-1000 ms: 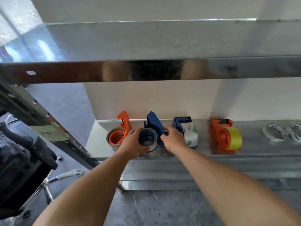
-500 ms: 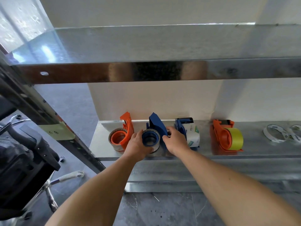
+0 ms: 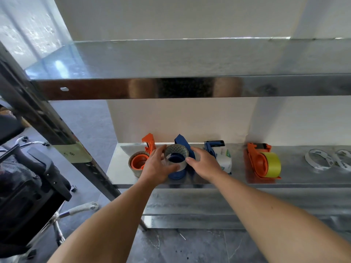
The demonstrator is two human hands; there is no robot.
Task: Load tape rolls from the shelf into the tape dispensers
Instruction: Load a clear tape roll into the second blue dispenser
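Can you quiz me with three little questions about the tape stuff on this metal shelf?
1. True or false: the left hand grips the clear patterned tape roll.
2. Which colour tape sits in the orange plastic dispenser at the right? A yellow, B red, C black.
3. Fill in: the right hand touches the ____ plastic dispenser in the middle.

Key: 1 true; 2 A; 3 blue.
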